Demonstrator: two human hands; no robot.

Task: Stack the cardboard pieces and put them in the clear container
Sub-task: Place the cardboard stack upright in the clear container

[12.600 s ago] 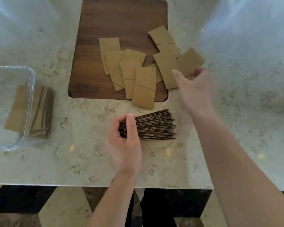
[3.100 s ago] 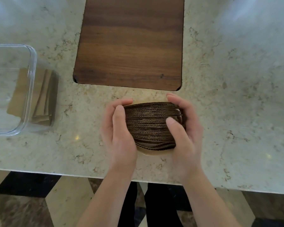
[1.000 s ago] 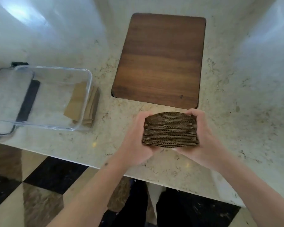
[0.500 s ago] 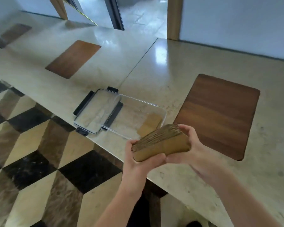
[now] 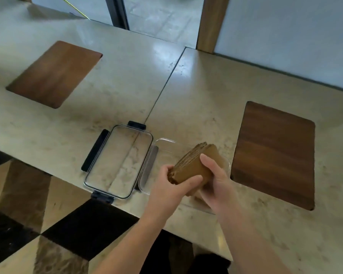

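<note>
A thick stack of brown cardboard pieces point(image 5: 194, 165) is held tilted over the clear container point(image 5: 164, 142). My left hand point(image 5: 171, 186) grips the stack's near-left end, thumb across its flat face. My right hand point(image 5: 216, 178) holds the right side with fingers over the top face. The container stands on the marble counter; my hands and the stack hide most of it, including the cardboard inside it.
The container's clear lid point(image 5: 118, 162) with black clips lies flat just left of it. A wooden inlay point(image 5: 273, 155) sits to the right, another point(image 5: 53, 74) at the far left. The counter edge point(image 5: 127, 208) runs below my hands, over a checkered floor.
Both hands have carried the stack left and forward until it hangs over the container. The head view has shifted, so the lid and container now sit near the middle.
</note>
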